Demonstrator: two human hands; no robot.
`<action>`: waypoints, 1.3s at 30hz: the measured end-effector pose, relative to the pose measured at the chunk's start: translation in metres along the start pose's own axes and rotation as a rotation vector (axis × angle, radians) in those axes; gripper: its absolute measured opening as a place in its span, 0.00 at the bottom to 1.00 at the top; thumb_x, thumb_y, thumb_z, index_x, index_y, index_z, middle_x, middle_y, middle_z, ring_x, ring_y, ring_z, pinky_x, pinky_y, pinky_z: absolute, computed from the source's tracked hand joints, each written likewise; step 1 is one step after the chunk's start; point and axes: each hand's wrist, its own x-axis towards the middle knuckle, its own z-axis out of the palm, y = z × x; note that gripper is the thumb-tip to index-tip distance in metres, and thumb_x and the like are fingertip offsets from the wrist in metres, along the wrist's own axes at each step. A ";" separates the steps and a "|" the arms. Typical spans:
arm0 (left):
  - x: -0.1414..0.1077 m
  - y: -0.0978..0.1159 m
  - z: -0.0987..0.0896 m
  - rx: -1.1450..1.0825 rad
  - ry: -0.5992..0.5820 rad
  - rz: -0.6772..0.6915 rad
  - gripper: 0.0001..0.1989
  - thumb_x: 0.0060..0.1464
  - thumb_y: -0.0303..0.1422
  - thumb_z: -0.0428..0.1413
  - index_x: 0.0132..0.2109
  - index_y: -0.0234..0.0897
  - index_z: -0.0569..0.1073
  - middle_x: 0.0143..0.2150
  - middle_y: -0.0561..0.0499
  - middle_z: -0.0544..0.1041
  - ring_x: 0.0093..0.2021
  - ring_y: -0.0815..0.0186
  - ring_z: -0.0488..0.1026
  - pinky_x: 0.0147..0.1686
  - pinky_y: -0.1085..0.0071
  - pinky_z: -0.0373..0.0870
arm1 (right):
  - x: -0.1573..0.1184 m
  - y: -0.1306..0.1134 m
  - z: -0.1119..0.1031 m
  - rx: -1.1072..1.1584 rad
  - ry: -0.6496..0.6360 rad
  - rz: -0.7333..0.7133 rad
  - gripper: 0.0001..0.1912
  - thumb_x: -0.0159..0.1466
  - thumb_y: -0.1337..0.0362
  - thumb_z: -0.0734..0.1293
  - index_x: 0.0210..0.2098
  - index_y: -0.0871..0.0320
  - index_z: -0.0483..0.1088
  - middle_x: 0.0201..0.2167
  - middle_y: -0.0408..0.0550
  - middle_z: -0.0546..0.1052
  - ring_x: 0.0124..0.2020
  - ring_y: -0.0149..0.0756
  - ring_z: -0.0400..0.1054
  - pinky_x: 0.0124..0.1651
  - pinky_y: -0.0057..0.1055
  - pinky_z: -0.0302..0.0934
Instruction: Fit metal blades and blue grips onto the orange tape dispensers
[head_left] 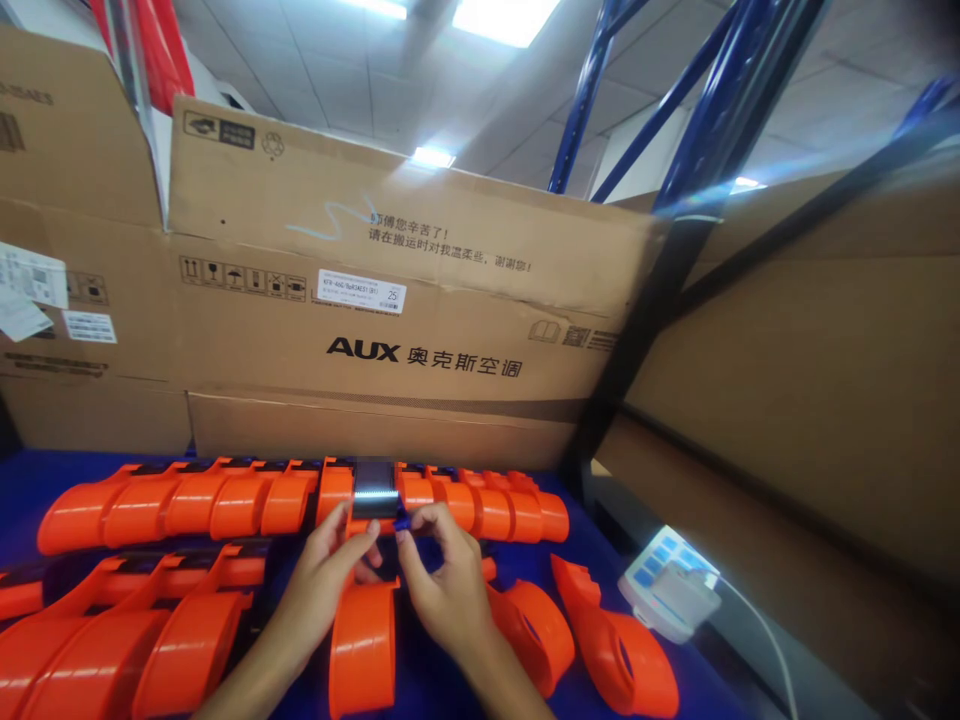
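Observation:
Just below the middle of the view, my left hand (330,555) grips an orange plastic part with a curved band (362,650), its shape like a tape dispenser. My left thumb and fingers are closed at its upper end, and they partly hide it. Opposite, my right hand (448,580) pinches a small dark blue piece (403,520) at that same end. Directly behind the fingertips is a dark, shiny plate (375,490) with a bright toothed-looking line, set among the back row of orange parts (236,500).
More orange parts lie at front left (191,650) and front right (630,660) on the blue surface (577,555). A cardboard box panel (262,340) stands behind. At right are a dark blue rack post (660,260) and a white power strip (667,580) with a plugged-in cable.

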 end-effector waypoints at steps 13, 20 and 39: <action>-0.003 0.002 0.001 0.051 -0.007 0.030 0.16 0.59 0.44 0.62 0.47 0.38 0.73 0.30 0.56 0.74 0.26 0.68 0.74 0.32 0.69 0.76 | 0.002 0.006 -0.003 -0.010 -0.040 -0.058 0.05 0.70 0.66 0.64 0.35 0.54 0.65 0.31 0.44 0.74 0.32 0.36 0.69 0.36 0.30 0.62; -0.006 0.006 0.005 0.046 -0.009 0.056 0.16 0.60 0.43 0.62 0.48 0.37 0.74 0.30 0.55 0.74 0.29 0.67 0.73 0.33 0.70 0.77 | 0.002 0.009 -0.007 -0.043 -0.141 -0.136 0.08 0.72 0.66 0.62 0.34 0.54 0.63 0.37 0.49 0.74 0.39 0.40 0.68 0.42 0.33 0.63; -0.005 0.008 0.005 -0.073 0.048 -0.012 0.15 0.54 0.42 0.67 0.40 0.35 0.79 0.30 0.52 0.78 0.29 0.68 0.75 0.31 0.75 0.74 | 0.003 0.007 -0.011 0.183 -0.164 0.003 0.06 0.72 0.58 0.64 0.41 0.52 0.65 0.44 0.50 0.74 0.46 0.42 0.69 0.51 0.38 0.63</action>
